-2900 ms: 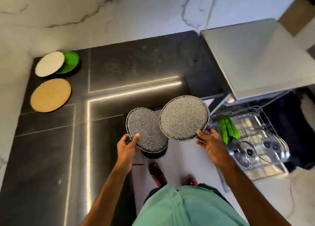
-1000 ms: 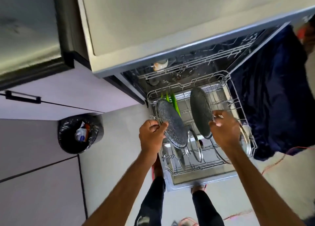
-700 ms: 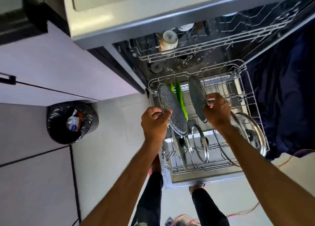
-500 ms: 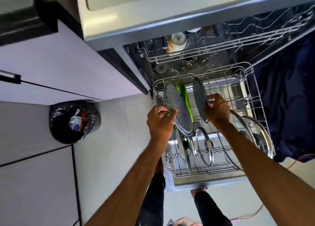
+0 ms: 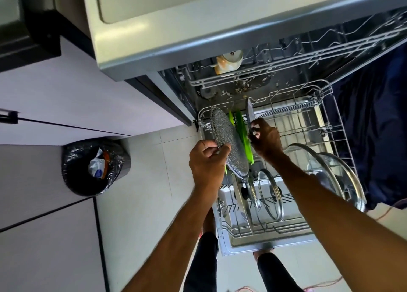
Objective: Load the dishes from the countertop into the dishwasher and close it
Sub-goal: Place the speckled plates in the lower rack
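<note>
Looking straight down at the open dishwasher, with the pulled-out lower rack (image 5: 339, 124) filling the centre right of the frame. The left hand (image 5: 207, 161) is pinching the near edge of a speckled grey plate (image 5: 229, 144), thumb on the face and fingers curled behind it, and the plate is tilted on edge over the left side of the rack. Can't tell if its bottom edge is actually seated between the tines or just hovering there.

The right hand (image 5: 266, 137) is closed around the rim of a second speckled plate (image 5: 250, 113), which is seen almost edge-on and standing upright near the back of the rack. Between the two plates are a couple of bright green plates (image 5: 243, 135), already standing in the rack.

Closer to the bottom of the frame, three glass lids (image 5: 271, 194) stand in the tines, and two bigger lids (image 5: 330, 170) lean at the right side. Up top, a cup (image 5: 229, 61) sits in the upper rack. At left centre there's a bin with a black liner (image 5: 94, 166) on the pale tiled floor, well apart from the dishwasher.
</note>
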`<state>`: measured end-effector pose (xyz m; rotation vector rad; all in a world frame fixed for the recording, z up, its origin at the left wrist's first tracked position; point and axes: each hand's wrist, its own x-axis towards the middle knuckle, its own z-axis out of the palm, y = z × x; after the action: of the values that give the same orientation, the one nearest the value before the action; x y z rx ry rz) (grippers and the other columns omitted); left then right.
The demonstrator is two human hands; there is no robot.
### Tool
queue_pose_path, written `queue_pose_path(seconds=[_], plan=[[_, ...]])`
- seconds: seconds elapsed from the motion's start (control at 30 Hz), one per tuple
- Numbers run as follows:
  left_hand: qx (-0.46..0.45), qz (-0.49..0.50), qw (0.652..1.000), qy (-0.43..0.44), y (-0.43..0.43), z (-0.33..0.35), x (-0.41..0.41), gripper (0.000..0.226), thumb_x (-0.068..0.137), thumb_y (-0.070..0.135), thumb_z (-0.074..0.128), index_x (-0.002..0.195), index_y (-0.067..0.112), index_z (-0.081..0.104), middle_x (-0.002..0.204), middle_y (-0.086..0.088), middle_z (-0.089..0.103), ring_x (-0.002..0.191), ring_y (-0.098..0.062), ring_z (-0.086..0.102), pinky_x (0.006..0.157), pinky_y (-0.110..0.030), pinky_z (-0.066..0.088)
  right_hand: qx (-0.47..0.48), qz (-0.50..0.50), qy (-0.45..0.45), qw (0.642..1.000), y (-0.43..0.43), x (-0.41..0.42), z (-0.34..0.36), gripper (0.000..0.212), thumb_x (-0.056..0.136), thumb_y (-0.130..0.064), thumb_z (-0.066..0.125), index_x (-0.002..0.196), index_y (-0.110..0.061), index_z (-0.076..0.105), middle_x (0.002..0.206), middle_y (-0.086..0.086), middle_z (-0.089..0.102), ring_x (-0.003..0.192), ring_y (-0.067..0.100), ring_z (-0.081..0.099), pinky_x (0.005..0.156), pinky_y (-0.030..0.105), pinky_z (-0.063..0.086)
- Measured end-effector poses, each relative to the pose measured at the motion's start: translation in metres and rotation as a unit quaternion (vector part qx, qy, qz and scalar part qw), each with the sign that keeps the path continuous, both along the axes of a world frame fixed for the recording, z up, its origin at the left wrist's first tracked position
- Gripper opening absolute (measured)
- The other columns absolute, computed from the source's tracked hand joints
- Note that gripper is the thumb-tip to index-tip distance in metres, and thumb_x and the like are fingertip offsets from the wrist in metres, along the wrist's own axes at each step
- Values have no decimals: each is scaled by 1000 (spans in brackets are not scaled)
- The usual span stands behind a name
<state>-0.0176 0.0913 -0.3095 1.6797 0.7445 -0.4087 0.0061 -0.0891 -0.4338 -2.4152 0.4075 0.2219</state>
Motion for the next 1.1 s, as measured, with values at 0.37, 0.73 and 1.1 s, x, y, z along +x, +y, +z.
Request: queue_pose_path(seconds=[0.37,0.73,1.1], plan=[[6,-36,999,-36,-13,20,3,26,80,22,85,94,16,65,92,-5,74,85,-17,75,82,-48,62,153,-129,-51,978,-13,-45,18,43,89,-22,76,116,6,57,104,17,72,92,19,69,74,17,57],[37,-34,995,-87,-12,44,4,30,81,27,84,99,9,67,98,-7,77,94,-19,75,84,-47,61,493,-259,198,807,-27,-61,67,71,72,-42,77,127,0,62,123,12,70,115,26,68,93,36,58],[6,-42,997,-72,-32,50,15,28,92,18,73,108,-2,62,94,-4,78,82,-8,75,65,-27,60,641,-355,180,657,-59,-60,101,38,89,-4,66,126,4,59,127,16,68,112,28,69,89,37,59]])
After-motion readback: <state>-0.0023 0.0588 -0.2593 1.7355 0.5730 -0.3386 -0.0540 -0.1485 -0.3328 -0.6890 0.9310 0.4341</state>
